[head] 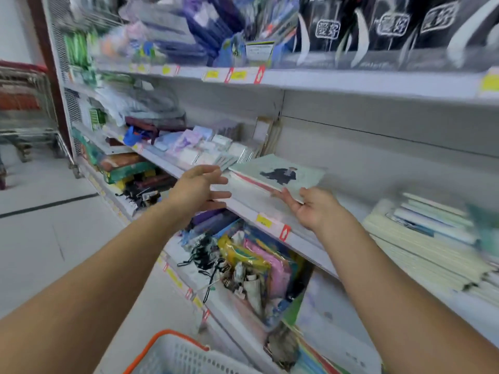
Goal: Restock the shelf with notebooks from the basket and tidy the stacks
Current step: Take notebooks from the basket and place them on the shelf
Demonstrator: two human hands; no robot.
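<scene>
notebooks [278, 172] stack at shelf [251, 209] edge | right hand [316, 209] fingers straight, touching near edge; left hand [197, 188] fingers released, beside

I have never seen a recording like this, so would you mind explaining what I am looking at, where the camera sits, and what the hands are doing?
There is no machine here: a person wears one wide-angle camera on the head, looking forward and down, so both bare arms reach into view. The scene is a shop aisle with white shelves of stationery. The right hand touches the near edge of a pale green notebook with a dark figure on its cover, lying on top of a small stack on the middle shelf. The left hand hovers open just left of it, holding nothing. A taller stack of notebooks lies to the right. The white basket with an orange rim sits at the bottom edge; its contents are not visible.
</scene>
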